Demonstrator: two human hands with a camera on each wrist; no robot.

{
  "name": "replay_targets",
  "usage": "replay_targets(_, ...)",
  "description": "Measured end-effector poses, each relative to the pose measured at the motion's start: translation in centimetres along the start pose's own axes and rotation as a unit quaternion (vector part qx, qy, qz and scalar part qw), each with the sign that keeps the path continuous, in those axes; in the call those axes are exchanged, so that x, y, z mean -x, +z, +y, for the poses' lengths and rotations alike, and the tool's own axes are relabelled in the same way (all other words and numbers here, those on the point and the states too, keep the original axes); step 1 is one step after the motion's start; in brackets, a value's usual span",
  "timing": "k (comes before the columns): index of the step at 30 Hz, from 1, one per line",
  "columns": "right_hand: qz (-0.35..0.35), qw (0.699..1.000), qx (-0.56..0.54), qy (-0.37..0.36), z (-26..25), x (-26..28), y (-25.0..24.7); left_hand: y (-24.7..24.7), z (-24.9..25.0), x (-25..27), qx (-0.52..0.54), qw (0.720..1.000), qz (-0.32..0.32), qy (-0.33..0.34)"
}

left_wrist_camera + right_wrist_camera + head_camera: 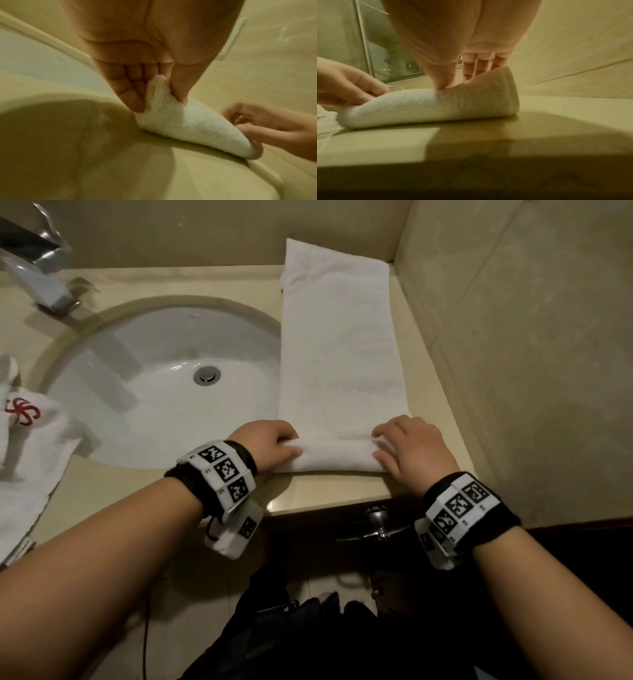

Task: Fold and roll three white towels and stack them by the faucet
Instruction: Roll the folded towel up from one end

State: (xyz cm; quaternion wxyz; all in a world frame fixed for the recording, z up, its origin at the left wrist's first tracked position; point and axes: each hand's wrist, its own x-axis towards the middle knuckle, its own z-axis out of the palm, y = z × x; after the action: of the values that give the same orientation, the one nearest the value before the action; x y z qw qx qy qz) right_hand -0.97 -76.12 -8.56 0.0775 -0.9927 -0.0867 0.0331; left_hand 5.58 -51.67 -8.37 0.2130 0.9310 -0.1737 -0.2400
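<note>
A white towel (337, 344), folded into a long strip, lies on the beige counter (329, 491) right of the sink and runs to the back wall. Its near end is turned over into a short roll (337, 455). My left hand (274, 445) pinches the roll's left end (157, 94) between thumb and fingers. My right hand (407, 448) grips the roll's right end (479, 93), thumb in front and fingers behind. The chrome faucet (37, 273) stands at the far left behind the basin.
The white oval sink (164, 381) fills the middle left. More white towelling with a red emblem (24, 419) lies at the left edge. A tiled wall (520, 354) closes the right side, close to the towel. Metal fittings (378, 525) show below the counter's front edge.
</note>
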Motion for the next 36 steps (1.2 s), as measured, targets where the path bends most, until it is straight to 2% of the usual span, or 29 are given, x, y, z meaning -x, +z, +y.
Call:
replay_targets(2, -0.026, 0.998, 0.006, -0.056, -0.6, 0.3, 0.3, -0.1, 0.0, -0.7, 0.021, 0.999, 0.006, -0.027)
replay_targets(4, -0.036, 0.997, 0.003, -0.065, -0.9, 0.1, 0.5, -0.1, 0.1, -1.1, -0.001, 0.999, 0.012, -0.032)
replay_targets(6, -0.027, 0.999, -0.028, -0.032, -1.0, -0.6, 0.3, 0.0, 0.3, -1.1, -0.061, 0.997, 0.054, 0.008)
replay_targets(8, -0.053, 0.997, -0.057, 0.010, -0.7, -1.8, -0.3, 0.1, 0.8, -0.7, -0.132, 0.983, 0.094, 0.081)
replay_targets(10, -0.125, 0.989, -0.065, 0.041, -0.1, -3.3, -1.1, 0.4, 1.3, -0.3, -0.214, 0.964, 0.079, 0.139)
replay_targets(12, -0.172, 0.979, -0.084, 0.063, 0.3, -4.6, -1.9, 0.3, 1.4, -0.5, -0.243, 0.956, 0.061, 0.151)
replay_targets(14, -0.146, 0.982, -0.092, 0.075, 0.2, -5.1, -2.3, -0.4, 1.4, -1.3, -0.187, 0.974, 0.043, 0.121)
replay_targets(15, -0.093, 0.991, -0.068, 0.067, 0.0, -5.0, -2.2, -0.7, 1.4, -1.9, -0.154, 0.983, 0.026, 0.099)
replay_targets(17, 0.003, 1.000, 0.005, 0.016, -0.7, -4.5, -2.0, -1.3, 1.3, -3.2, -0.113, 0.991, -0.011, 0.067)
replay_targets(18, 0.010, 0.999, 0.032, -0.010, -1.0, -4.3, -1.8, -1.6, 1.3, -3.9, -0.102, 0.993, -0.026, 0.055)
replay_targets(20, -0.040, 0.996, 0.067, -0.031, -1.4, -3.8, -1.2, -1.8, 1.1, -4.8, -0.090, 0.994, -0.046, 0.039)
replay_targets(22, -0.073, 0.995, 0.065, -0.015, -1.3, -4.2, -0.7, -1.9, 1.0, -5.7, -0.097, 0.993, -0.043, 0.045)
replay_targets(24, -0.073, 0.997, 0.020, 0.018, -1.2, -5.3, -0.8, -2.1, 0.9, -6.2, -0.132, 0.988, 0.003, 0.085)
replay_targets(26, -0.107, 0.993, -0.015, 0.051, -0.8, -7.1, -1.4, -2.1, 0.8, -6.3, -0.192, 0.968, 0.063, 0.151)
replay_targets(28, -0.169, 0.983, -0.027, 0.070, 0.0, -9.1, -2.0, -1.9, 0.6, -6.5, -0.253, 0.943, 0.066, 0.205)
replay_targets(30, -0.206, 0.974, -0.046, 0.079, 0.5, -10.5, -2.3, -1.9, 0.5, -7.0, -0.271, 0.935, 0.049, 0.222)
replay_targets(31, -0.203, 0.975, -0.053, 0.080, 0.8, -11.0, -2.3, -2.1, 0.4, -7.5, -0.253, 0.942, 0.038, 0.216)
replay_targets(33, -0.137, 0.987, -0.049, 0.068, 0.8, -10.9, -2.1, -3.1, 0.3, -8.7, -0.184, 0.965, 0.002, 0.185)
replay_targets(35, -0.073, 0.997, -0.025, 0.031, 0.8, -9.9, -1.7, -4.1, 0.5, -9.7, -0.142, 0.974, -0.047, 0.170)
replay_targets(36, -0.065, 0.998, -0.010, 0.010, 0.8, -9.6, -1.4, -4.5, 0.5, -10.2, -0.133, 0.974, -0.066, 0.171)
